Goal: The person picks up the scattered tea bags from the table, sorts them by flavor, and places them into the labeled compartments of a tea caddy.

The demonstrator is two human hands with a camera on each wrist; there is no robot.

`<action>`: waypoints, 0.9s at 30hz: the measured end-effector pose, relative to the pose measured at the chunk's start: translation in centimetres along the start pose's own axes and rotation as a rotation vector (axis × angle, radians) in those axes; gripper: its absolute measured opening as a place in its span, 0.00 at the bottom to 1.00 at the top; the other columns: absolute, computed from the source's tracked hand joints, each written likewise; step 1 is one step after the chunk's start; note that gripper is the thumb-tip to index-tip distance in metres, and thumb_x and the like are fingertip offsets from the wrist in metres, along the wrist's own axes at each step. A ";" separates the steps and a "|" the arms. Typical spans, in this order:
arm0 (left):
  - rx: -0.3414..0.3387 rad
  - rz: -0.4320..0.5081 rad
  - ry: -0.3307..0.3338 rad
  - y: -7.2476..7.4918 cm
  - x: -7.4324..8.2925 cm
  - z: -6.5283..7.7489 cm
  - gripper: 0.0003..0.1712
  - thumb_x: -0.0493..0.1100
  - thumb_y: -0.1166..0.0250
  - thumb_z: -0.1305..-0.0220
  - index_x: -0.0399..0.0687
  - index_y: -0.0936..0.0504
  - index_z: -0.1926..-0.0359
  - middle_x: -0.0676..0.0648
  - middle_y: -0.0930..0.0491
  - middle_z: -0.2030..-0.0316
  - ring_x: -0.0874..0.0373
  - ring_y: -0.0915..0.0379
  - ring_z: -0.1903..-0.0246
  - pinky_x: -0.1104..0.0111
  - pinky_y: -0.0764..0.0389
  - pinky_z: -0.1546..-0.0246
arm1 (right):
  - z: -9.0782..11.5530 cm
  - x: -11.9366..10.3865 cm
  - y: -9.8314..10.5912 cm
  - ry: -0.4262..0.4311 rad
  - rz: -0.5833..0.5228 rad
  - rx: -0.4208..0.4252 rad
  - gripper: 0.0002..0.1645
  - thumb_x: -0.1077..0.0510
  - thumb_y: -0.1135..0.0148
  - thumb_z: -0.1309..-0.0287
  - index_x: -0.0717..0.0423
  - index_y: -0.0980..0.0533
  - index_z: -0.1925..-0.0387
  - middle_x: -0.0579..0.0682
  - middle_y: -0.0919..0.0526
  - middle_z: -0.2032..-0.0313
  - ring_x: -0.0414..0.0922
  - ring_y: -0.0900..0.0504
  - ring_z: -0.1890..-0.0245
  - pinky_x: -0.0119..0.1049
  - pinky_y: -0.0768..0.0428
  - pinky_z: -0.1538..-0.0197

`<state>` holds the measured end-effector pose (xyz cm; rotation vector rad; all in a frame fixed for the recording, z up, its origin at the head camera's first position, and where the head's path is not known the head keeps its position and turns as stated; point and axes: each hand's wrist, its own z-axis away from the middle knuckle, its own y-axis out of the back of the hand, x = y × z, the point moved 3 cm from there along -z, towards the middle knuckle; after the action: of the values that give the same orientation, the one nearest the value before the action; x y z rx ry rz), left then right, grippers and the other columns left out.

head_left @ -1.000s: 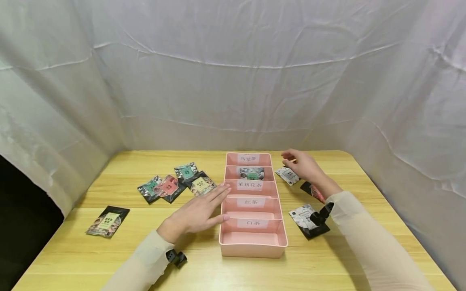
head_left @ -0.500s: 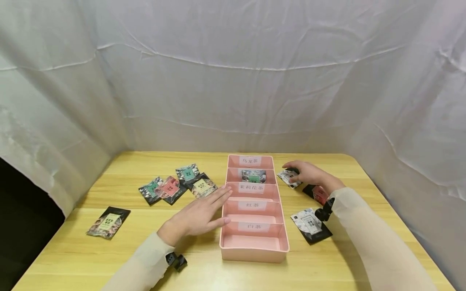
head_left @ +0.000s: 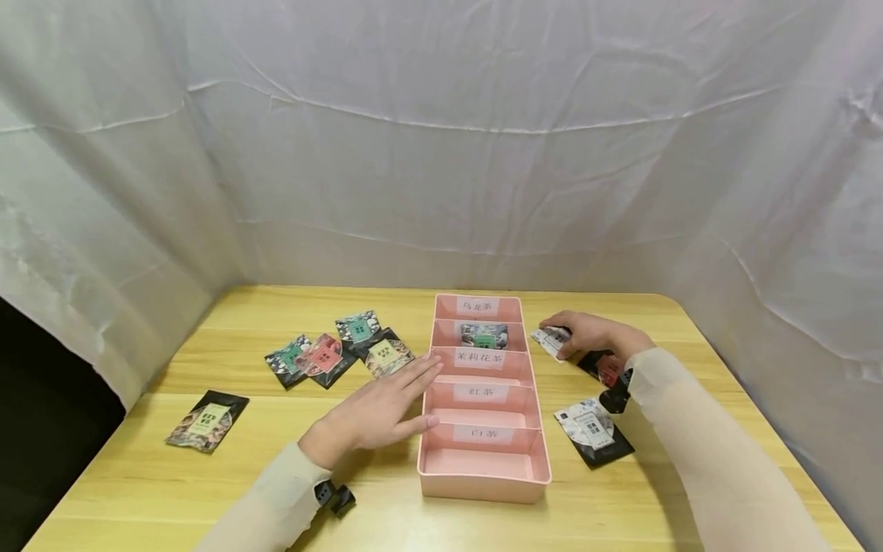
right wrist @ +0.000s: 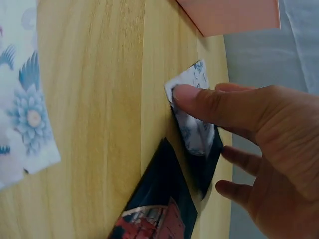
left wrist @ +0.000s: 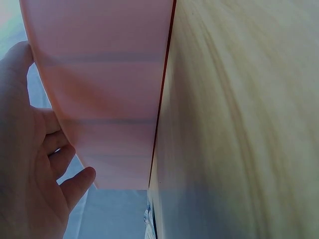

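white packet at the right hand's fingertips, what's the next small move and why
I'd probably lift the white packet clear of the table: the right hand appears to pinch it low over the wood, while the left hand touches the pink box.

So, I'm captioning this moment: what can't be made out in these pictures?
Head: part of the white sachet, hidden beneath the right grip.
Right wrist: rest of the red sachet, cut off by the bottom edge.
Left wrist: inside of the pink box, hidden by its side wall.
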<state>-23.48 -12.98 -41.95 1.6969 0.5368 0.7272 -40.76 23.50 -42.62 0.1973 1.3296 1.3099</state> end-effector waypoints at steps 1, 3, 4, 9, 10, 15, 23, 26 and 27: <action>0.000 -0.001 -0.001 0.0 0.0 0.0 0.47 0.71 0.62 0.29 0.46 0.53 0.23 0.46 0.57 0.23 0.49 0.59 0.26 0.46 0.43 0.33 | 0.1 -0.1 0.1 0.004 0.053 0.014 0.43 0.61 0.28 0.45 0.59 0.36 0.30 0.68 0.41 0.34 0.57 0.29 0.48 0.49 0.20 0.53; -0.005 -0.002 0.001 0.1 0.0 0.0 0.47 0.71 0.62 0.29 0.46 0.53 0.23 0.46 0.57 0.23 0.49 0.58 0.26 0.46 0.42 0.32 | 0.1 -0.2 0.2 0.006 0.147 0.042 0.41 0.55 0.26 0.46 0.58 0.32 0.33 0.66 0.36 0.38 0.58 0.30 0.48 0.53 0.23 0.49; -0.007 -0.002 0.001 0.0 0.0 0.0 0.47 0.71 0.62 0.29 0.46 0.53 0.23 0.46 0.57 0.23 0.48 0.58 0.26 0.47 0.42 0.32 | 0.2 -0.2 0.2 0.007 0.201 0.064 0.40 0.51 0.26 0.47 0.57 0.30 0.35 0.65 0.34 0.40 0.58 0.30 0.48 0.54 0.25 0.48; -0.004 -0.001 -0.001 0.0 0.0 0.1 0.47 0.71 0.62 0.29 0.45 0.52 0.23 0.45 0.57 0.23 0.47 0.57 0.26 0.46 0.42 0.32 | 0.3 0.1 0.1 -0.002 0.283 0.146 0.31 0.45 0.26 0.48 0.58 0.24 0.47 0.59 0.27 0.53 0.53 0.27 0.57 0.50 0.24 0.53; -0.001 -0.001 -0.001 0.0 0.0 0.1 0.47 0.71 0.62 0.29 0.45 0.52 0.23 0.45 0.57 0.23 0.48 0.58 0.26 0.47 0.42 0.32 | 0.3 0.1 0.1 -0.007 0.283 0.154 0.30 0.46 0.26 0.48 0.58 0.24 0.49 0.58 0.27 0.54 0.52 0.28 0.58 0.49 0.25 0.54; 0.006 -0.004 -0.008 0.0 -0.1 0.1 0.47 0.71 0.62 0.29 0.45 0.53 0.23 0.46 0.58 0.23 0.51 0.61 0.26 0.48 0.42 0.32 | 0.7 -0.1 0.2 -0.011 0.266 0.148 0.28 0.46 0.27 0.47 0.60 0.24 0.52 0.56 0.23 0.58 0.50 0.26 0.62 0.48 0.23 0.57; 0.003 -0.004 -0.019 -0.2 -0.1 -0.1 0.45 0.67 0.58 0.28 0.44 0.52 0.23 0.45 0.57 0.23 0.47 0.57 0.26 0.47 0.42 0.32 | 1.7 -0.5 0.7 0.018 0.254 0.142 0.23 0.50 0.28 0.45 0.61 0.22 0.55 0.53 0.20 0.63 0.46 0.25 0.68 0.43 0.24 0.63; 0.011 -0.001 -0.024 -0.1 -0.1 -0.1 0.45 0.67 0.57 0.28 0.44 0.52 0.23 0.44 0.57 0.23 0.46 0.57 0.26 0.48 0.41 0.32 | 1.9 -1.0 1.1 0.042 0.230 0.161 0.14 0.54 0.30 0.43 0.59 0.23 0.64 0.49 0.26 0.72 0.44 0.30 0.72 0.38 0.30 0.68; 0.011 0.002 -0.024 -0.1 -0.1 -0.1 0.45 0.68 0.58 0.28 0.44 0.52 0.23 0.44 0.57 0.23 0.47 0.57 0.26 0.48 0.42 0.32 | 2.0 -1.2 1.3 0.062 0.225 0.167 0.13 0.55 0.30 0.42 0.59 0.25 0.68 0.48 0.29 0.74 0.44 0.32 0.74 0.38 0.32 0.70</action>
<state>-23.67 -12.95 -42.04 1.7144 0.5229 0.7058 -39.60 24.13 -40.31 0.4354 1.5043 1.4002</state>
